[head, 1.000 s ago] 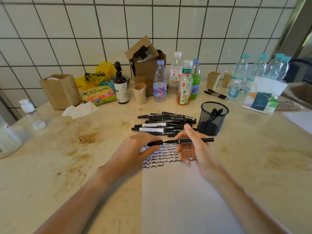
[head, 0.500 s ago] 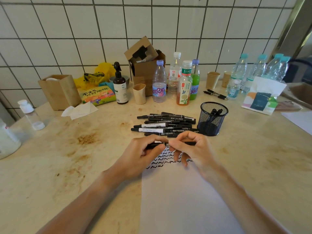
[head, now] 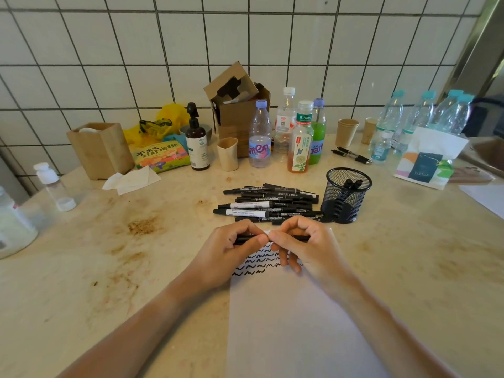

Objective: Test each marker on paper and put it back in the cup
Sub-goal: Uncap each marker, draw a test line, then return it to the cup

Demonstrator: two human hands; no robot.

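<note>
- Left hand [head: 231,248] and right hand [head: 305,241] each hold a tight grip on one marker [head: 245,238], level above the paper [head: 286,323].
- Cup [head: 346,195] at 1 o'clock, markers inside.

You see an evenly lit, fairly bright scene with soft daylight that seems to come from the upper right, where the water bottles [head: 425,115] look washed out. Shadows on the table [head: 109,268] are weak. The tiled wall [head: 109,50] bends strongly toward the edges from the wide lens. The far corners look softer; the paper [head: 286,323] shows no glare.
</note>
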